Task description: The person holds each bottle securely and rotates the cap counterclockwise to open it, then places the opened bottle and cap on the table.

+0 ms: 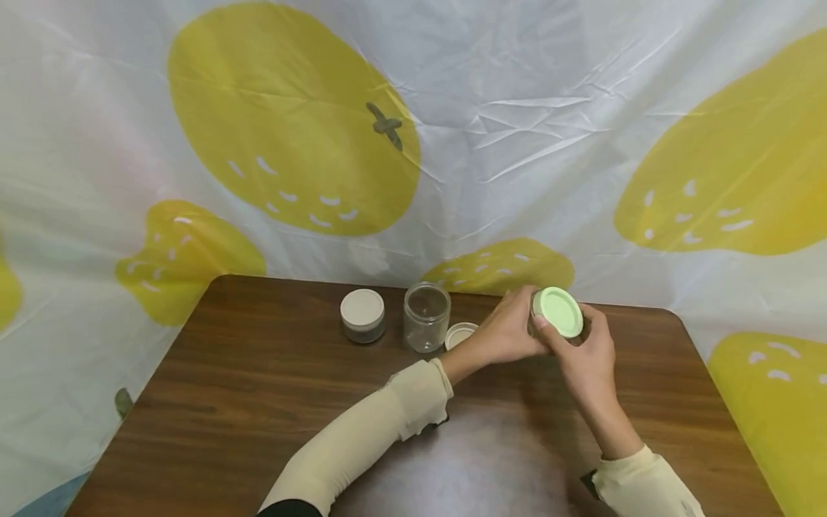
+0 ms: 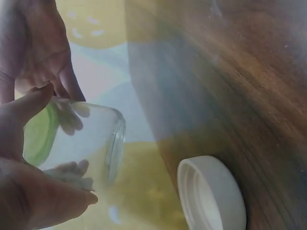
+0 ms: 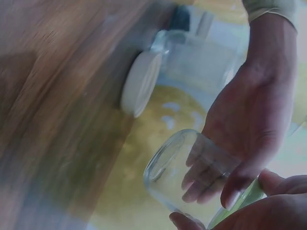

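Note:
A clear jar with a light green lid [image 1: 561,313] is held up near the back of the table, between both hands. My left hand [image 1: 513,329] grips the jar's side, its fingers showing through the clear wall [image 3: 168,167]. From the other side my right hand [image 1: 589,359] holds the same jar, thumb at the edge of the lid and fingers around the far side. The jar's base points toward the table in the left wrist view. Below it lies a loose white lid [image 2: 213,194], partly hidden by the left wrist in the head view.
An open clear jar [image 1: 426,319] stands left of the hands, beside the loose lid. Further left is a short jar with a white lid [image 1: 362,314]. A fruit-print cloth [image 1: 484,143] hangs behind the back edge of the brown wooden table [image 1: 258,373].

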`<state>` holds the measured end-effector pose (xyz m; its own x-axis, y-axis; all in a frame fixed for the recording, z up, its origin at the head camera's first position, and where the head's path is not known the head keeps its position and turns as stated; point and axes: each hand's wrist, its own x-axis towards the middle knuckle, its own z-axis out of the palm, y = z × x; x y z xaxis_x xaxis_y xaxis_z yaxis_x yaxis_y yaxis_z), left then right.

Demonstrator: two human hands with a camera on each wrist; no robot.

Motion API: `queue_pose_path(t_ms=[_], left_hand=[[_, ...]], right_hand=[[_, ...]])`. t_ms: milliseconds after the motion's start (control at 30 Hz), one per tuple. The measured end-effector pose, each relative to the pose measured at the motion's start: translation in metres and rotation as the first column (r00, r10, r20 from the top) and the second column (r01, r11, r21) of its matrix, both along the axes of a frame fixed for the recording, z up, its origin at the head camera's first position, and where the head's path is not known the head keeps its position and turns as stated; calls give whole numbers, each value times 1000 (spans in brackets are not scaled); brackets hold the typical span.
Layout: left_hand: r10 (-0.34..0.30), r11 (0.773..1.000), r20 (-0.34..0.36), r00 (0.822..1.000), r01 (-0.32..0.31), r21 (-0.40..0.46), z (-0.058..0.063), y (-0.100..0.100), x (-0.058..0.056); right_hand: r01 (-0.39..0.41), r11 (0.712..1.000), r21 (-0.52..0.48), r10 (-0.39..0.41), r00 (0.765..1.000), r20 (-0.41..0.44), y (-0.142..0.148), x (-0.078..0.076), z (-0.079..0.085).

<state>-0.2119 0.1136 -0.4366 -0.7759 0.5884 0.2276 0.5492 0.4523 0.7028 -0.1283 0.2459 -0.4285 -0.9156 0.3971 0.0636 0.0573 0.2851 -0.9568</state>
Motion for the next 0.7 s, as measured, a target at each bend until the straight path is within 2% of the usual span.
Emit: queue_pose_path(t_ms=[133,267,367,500,600,700], left_hand=[[0,1000,-66,998,2,25,8,-14,11],[-5,999,-155,988,11,38,13,-28,22],[2,1000,-236,972,4,23,16,-37,30],[22,999,-348,937,-34,-28,18,-53,46],[17,998,-395,918,-40,-50,17,-68,58],[-3,999,-375,927,-13,-41,16,-82,69]], right_hand=[[-29,999,-29,29,1000,-2,-8,12,10],[-29,997,-65,28,1000,-4,-15,24,18],[-49,994,-96,49,999,-4,-21,35,23],[-102,985,-139,103,995,0,-31,50,24],[-135,976,-171,136,991,-5,-40,61,23],[-163,969,-185,165,986,-5,-49,69,20]])
